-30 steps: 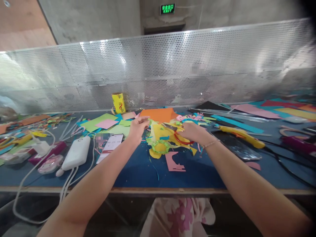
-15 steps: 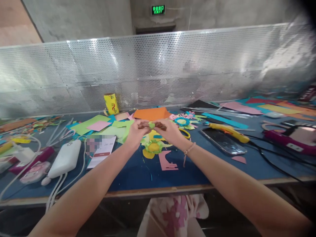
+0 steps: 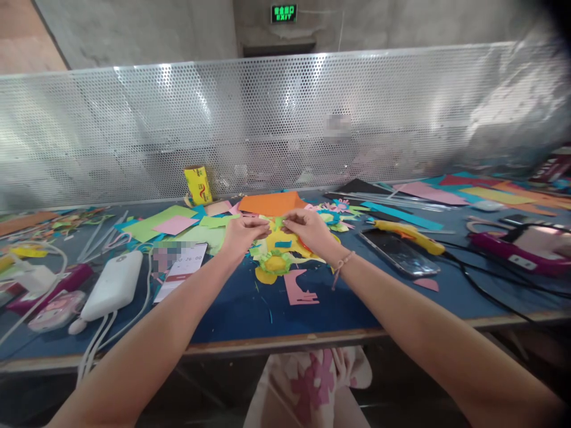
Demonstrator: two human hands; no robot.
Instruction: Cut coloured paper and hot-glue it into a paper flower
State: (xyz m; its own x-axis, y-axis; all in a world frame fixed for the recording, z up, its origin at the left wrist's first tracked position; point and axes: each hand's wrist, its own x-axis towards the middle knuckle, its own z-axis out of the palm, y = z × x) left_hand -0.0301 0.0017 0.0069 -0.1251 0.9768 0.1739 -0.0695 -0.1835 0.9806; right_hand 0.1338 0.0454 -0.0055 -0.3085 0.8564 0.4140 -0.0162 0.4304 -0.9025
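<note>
Over the heap of coloured paper, my right hand (image 3: 307, 232) pinches a small green paper piece (image 3: 279, 222) between thumb and fingers. Just left of it, my left hand (image 3: 243, 236) is closed in a pinch; whatever its fingertips hold is too small to make out. A narrow gap parts the two hands. Below them lies a green paper flower (image 3: 274, 263) with a yellow centre. Nearer to me sits a cut pink paper scrap (image 3: 300, 288). Behind my right hand, a blue paper flower (image 3: 332, 219) is partly covered.
A yellow glue gun (image 3: 408, 235) rests by a dark phone (image 3: 399, 252) on the right, its cable trailing. To the left are a white power bank (image 3: 113, 285) and a lit phone (image 3: 181, 273). An orange sheet (image 3: 270, 203) lies behind, before a perforated metal screen (image 3: 267, 131).
My hands have moved apart from each other. The green piece, earlier between both hands, now shows at my right fingertips. The whole view has shifted slightly.
</note>
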